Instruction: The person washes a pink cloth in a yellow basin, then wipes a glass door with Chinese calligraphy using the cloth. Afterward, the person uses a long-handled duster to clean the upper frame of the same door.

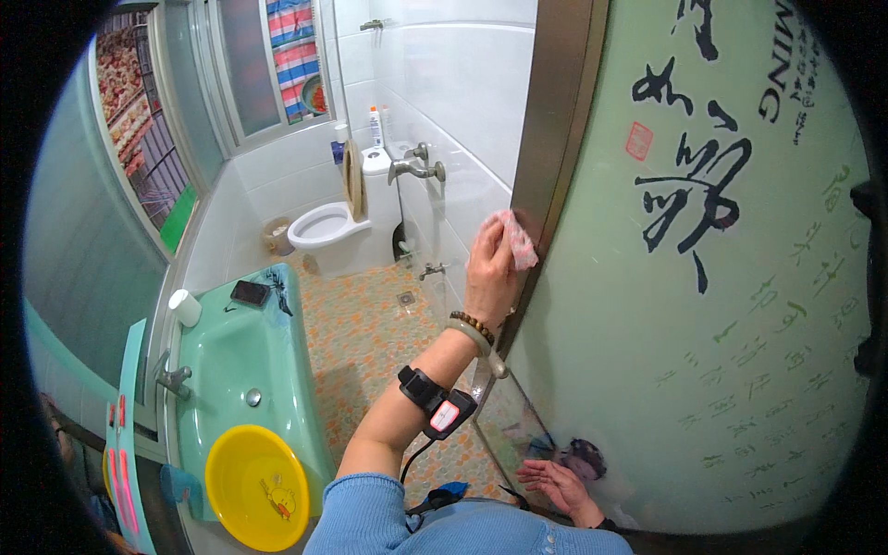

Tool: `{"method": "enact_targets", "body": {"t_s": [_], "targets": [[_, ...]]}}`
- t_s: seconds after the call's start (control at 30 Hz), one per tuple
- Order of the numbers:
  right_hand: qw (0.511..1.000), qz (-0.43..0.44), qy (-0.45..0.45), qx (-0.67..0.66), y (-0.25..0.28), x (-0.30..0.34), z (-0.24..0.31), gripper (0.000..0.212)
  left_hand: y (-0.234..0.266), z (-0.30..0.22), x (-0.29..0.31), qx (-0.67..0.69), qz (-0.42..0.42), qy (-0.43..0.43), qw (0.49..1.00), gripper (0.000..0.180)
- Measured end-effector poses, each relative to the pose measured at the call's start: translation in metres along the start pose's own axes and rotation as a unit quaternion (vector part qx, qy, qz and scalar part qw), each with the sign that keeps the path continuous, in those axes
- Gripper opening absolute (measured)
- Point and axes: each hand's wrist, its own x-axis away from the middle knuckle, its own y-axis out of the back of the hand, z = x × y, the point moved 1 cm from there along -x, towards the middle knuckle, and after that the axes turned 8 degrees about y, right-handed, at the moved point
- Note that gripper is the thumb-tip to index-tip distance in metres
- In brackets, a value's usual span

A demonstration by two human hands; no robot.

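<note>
left arm: raised, forearm reaching up and forward, blue sleeve at the upper arm, strap-on device and beads at the wrist | left hand [488,264]: fingers curled, gripping, back of hand toward the camera | right hand [558,485]: low, open, fingers spread flat, palm down

White bottle [376,126] stands on toilet tank [377,163].

1. The cloth [514,239] is mostly hidden behind the fingers of the left hand [490,268] — only a pink-white corner shows.
2. The right hand [559,486] has its wrist cut off at the lower edge.
3. The bottles [377,127] on the toilet tank are too small to tell apart.
4. The yellow basin [256,487] covers part of the green sink [242,361] — its drawing is too small to make out.
</note>
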Motion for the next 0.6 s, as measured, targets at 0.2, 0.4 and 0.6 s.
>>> {"method": "enact_targets", "body": {"t_s": [0.2,0.4,0.6], "targets": [[0.999,-0.001,-0.018,0.036,0.0,0.006,-0.001,0.047,0.006,-0.012,-0.002,0.056,0.023,0.042,0.997,0.048],[0.999,-0.044,-0.013,0.012,0.015,0.014,-0.003,0.046,0.009,-0.072,-0.127,0.029,-0.114,-0.131,0.984,0.05],[0.997,-0.081,-0.006,0.006,0.029,0.014,-0.01,0.048,0.018,-0.075,-0.093,0.015,-0.071,-0.141,0.987,0.051]]}}
